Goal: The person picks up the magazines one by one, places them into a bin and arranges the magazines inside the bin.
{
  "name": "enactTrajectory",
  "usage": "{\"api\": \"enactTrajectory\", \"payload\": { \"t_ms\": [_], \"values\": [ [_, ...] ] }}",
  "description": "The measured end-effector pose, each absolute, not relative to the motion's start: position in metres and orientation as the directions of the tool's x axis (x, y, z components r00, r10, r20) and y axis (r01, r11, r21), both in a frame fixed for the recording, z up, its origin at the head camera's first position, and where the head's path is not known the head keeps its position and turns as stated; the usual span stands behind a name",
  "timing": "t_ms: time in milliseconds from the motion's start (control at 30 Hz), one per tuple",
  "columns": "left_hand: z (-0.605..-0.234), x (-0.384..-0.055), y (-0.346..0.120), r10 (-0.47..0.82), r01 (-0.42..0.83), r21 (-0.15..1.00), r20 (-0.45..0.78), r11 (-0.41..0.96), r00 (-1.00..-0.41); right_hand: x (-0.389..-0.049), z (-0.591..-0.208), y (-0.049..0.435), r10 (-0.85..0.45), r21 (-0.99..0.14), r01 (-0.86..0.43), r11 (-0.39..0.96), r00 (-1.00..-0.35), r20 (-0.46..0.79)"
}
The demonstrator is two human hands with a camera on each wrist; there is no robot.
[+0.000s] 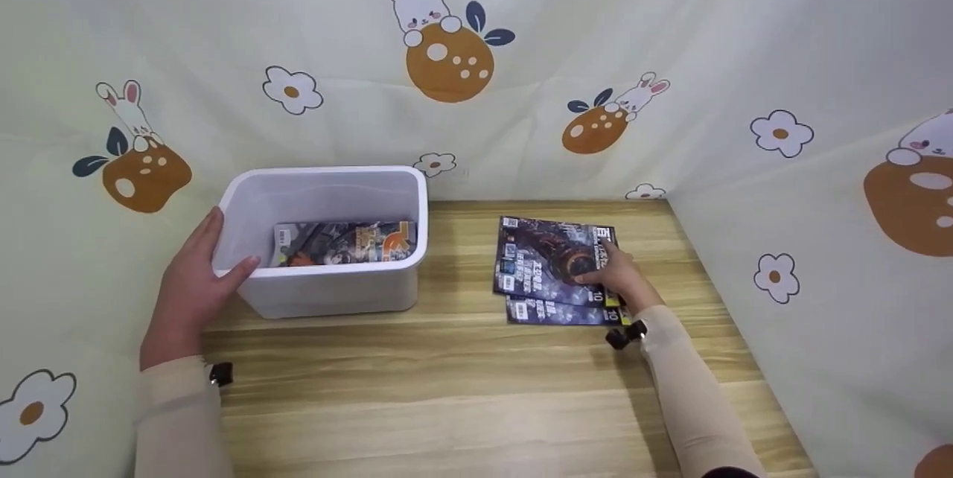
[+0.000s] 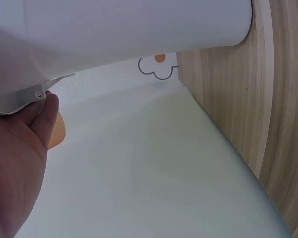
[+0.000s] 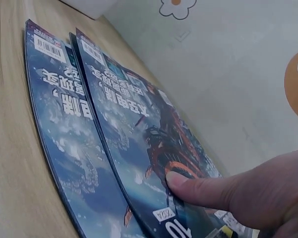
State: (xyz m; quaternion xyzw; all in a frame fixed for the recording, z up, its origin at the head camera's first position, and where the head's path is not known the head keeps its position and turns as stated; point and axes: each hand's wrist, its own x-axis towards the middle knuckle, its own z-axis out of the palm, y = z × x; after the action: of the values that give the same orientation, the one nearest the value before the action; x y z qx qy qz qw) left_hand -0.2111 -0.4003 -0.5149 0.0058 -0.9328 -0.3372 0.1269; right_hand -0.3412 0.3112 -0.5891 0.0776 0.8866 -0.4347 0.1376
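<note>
In the head view, a white plastic bin [image 1: 335, 292] stands on the left, with a magazine [image 1: 346, 243] lying inside it. My left hand [image 1: 190, 284] grips the bin's left side, thumb over the rim and fingers along the outer wall. The left wrist view shows those fingers under the bin's rim [image 2: 20, 99]. To the right, two dark blue magazines overlap, the upper magazine [image 1: 547, 258] set back from the lower magazine [image 1: 558, 312]. My right hand [image 1: 622, 277] holds the upper one at its right edge, its thumb [image 3: 203, 191] on the cover and its other fingers mostly hidden.
The wood-grain tabletop [image 1: 417, 403] extends in front of the bin and magazines. A pale cloth [image 1: 521, 135] printed with rabbits, oranges and flowers hangs behind and along both sides. The bin's back rim is close to it.
</note>
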Motion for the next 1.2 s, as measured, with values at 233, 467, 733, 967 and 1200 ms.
{"api": "enactTrajectory", "payload": {
  "t_ms": [233, 467, 733, 967, 1200],
  "values": [
    [-0.515, -0.215, -0.398, -0.089, 0.088, 0.634, 0.242, 0.768, -0.966, -0.346, -0.596, 0.333, -0.063, -0.835, 0.118, 0.537, -0.982, -0.179],
    [-0.512, -0.219, -0.398, -0.081, 0.105, 0.633, 0.258, 0.767, -0.963, -0.351, -0.599, 0.347, -0.112, -0.875, 0.049, 0.481, -0.987, -0.117],
    [-0.508, -0.218, -0.399, -0.101, 0.073, 0.634, 0.234, 0.77, -0.967, -0.355, -0.597, 0.343, -0.098, -0.922, 0.076, 0.379, -0.988, -0.121],
    [-0.51, -0.215, -0.401, -0.101, 0.061, 0.631, 0.217, 0.773, -0.971, -0.354, -0.608, 0.34, -0.089, -0.938, 0.061, 0.34, -0.991, -0.097],
    [-0.513, -0.211, -0.401, -0.103, 0.056, 0.636, 0.21, 0.77, -0.972, -0.337, -0.596, 0.331, -0.09, -0.956, 0.09, 0.28, -0.989, -0.12]
  ]
}}
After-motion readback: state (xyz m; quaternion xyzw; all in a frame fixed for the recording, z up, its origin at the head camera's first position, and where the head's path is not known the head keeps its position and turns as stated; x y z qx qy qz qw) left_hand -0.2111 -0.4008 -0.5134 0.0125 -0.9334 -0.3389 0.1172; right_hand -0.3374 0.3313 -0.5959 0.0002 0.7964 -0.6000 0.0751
